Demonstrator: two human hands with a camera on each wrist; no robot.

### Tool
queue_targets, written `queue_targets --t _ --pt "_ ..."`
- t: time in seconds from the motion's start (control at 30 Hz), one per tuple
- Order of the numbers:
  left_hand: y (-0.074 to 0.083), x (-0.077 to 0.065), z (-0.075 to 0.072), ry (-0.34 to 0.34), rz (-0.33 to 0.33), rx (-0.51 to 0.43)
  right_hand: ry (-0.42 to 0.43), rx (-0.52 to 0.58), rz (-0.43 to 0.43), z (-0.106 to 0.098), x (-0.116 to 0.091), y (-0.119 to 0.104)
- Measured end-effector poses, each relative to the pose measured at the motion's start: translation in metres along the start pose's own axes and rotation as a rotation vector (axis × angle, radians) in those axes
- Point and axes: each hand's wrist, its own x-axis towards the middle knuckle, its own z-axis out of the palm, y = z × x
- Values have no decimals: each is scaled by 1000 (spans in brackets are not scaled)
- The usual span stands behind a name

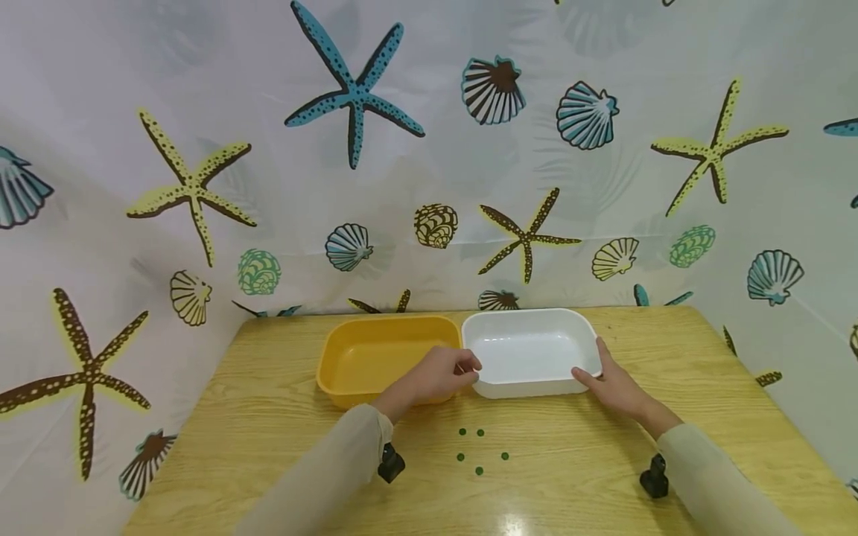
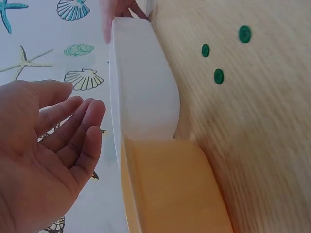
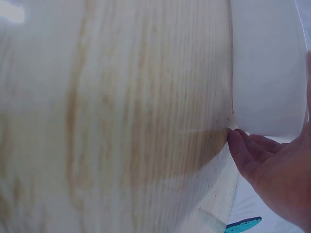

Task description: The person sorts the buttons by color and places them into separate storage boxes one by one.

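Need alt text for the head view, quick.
Two hands flank a white tub on a wooden table: right hand touches its right side, left hand at its left edge. A yellow tub adjoins it; five green dots lie nearer.

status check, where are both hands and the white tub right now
Left hand open beside white plastic tub, touch unclear. Right hand open, flat against its right side. Yellow plastic tub alongside. Five small green round buttons on wooden table, nothing blocking.

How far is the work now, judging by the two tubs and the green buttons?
Done: the yellow tub and white tub stand side by side, both empty. In hand: the left hand and right hand are at the white tub's sides. Left: five green buttons lie on the table.
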Motion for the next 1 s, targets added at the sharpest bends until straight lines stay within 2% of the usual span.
queue_targets --t 0.3,0.4,0.63,1.0 --pt "-8 -24 17 -57 105 64 -4 -4 0 0 -1 1" --pt "-12 -29 25 -100 98 90 -2 7 -8 0 -1 1" --pt "-20 -36 39 -124 118 290 -6 11 -8 0 -2 0" --pt "-29 -32 48 -132 60 367 -5 -8 -8 -1 -2 -2"
